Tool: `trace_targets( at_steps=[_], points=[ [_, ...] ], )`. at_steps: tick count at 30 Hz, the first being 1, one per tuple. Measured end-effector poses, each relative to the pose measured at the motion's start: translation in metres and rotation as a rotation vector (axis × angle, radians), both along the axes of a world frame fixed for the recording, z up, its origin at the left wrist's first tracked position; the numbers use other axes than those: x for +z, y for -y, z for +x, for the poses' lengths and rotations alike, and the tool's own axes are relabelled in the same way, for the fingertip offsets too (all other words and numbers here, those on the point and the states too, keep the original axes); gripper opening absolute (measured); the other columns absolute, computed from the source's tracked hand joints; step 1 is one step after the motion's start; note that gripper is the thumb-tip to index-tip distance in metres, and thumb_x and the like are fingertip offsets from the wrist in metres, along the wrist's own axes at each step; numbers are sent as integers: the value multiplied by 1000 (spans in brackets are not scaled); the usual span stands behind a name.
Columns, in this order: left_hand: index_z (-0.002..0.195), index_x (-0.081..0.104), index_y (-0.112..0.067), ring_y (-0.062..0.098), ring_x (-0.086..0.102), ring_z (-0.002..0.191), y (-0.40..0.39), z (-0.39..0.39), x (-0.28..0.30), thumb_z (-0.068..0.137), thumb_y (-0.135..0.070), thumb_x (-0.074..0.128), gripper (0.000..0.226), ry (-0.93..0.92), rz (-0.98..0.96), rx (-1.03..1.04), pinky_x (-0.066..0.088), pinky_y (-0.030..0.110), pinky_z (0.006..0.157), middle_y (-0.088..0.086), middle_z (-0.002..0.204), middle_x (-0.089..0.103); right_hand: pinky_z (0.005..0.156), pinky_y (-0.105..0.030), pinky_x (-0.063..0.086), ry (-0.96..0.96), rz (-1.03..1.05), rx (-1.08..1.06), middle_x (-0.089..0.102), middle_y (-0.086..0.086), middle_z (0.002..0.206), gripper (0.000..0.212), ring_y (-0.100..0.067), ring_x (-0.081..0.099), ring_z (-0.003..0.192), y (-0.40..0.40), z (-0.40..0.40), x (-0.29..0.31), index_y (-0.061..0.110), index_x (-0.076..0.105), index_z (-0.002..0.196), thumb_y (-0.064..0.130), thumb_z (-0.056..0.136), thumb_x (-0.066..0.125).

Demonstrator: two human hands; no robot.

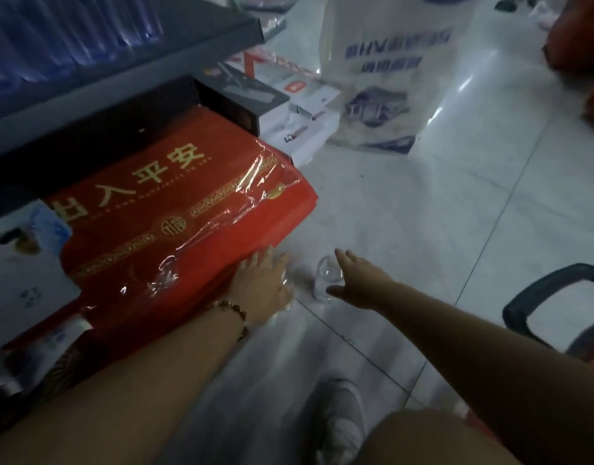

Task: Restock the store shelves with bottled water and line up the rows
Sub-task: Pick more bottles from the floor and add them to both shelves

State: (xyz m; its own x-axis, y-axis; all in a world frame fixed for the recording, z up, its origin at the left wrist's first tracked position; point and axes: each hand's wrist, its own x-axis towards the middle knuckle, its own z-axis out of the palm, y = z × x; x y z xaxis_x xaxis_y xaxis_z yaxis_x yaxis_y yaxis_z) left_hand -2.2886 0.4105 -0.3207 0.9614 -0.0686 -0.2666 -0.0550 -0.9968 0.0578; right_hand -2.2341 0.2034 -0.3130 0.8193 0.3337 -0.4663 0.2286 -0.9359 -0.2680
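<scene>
Your right hand (357,280) reaches out low over the floor (423,213) with its fingers straight and spread, gripping nothing. A clear water bottle (327,278) lies on the tiles just under and to the left of that hand; whether your fingers touch it is hard to tell through the blur. Your left hand (265,283) is close by on the other side of the bottle, fingers extended and relaxed, resting against clear plastic wrap (283,297) at the edge of a red wrapped package (174,209). A bracelet (236,313) sits on your left wrist. The bottle lies between your two hands. A white printed bag (386,72) stands farther back on the floor.
</scene>
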Motion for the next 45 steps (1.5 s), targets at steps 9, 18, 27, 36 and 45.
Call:
trace_targets(
  at_steps=[9,18,27,36,45],
  points=[
    [137,47,-35,20,63,113,-18,16,-72,75,-47,81,72,-37,-634,396,53,40,97,-3,127,64,106,-33,37,-72,258,-376,50,-9,148,74,-27,49,133,-13,36,-55,19,42,149,44,87,72],
    [90,56,-30,12,68,74,-18,2,-20,66,-52,76,38,64,-786,416,60,40,66,-11,82,68,68,-26,44,42,335,-358,71,5,98,33,-18,67,97,-10,12,-1,29,70,103,52,80,74],
    [102,71,-20,8,73,90,-69,-83,197,76,-20,87,30,136,-1097,373,56,24,78,-6,96,78,75,-36,57,168,582,-154,75,7,89,45,-12,69,82,-47,-58,210,27,77,101,61,72,77],
    [108,71,-29,8,75,92,-72,-226,292,87,-42,68,25,381,-1313,548,56,38,90,-12,99,78,73,-32,58,106,1025,-73,77,4,78,19,-13,74,73,-122,-180,326,23,78,88,41,82,76],
    [117,72,-18,23,72,109,-112,-286,291,90,-30,68,30,109,-1511,529,51,44,101,6,114,76,94,-52,54,-510,1289,-301,72,-22,110,55,-40,70,98,-174,-221,272,-1,67,111,39,76,82]
  ],
)
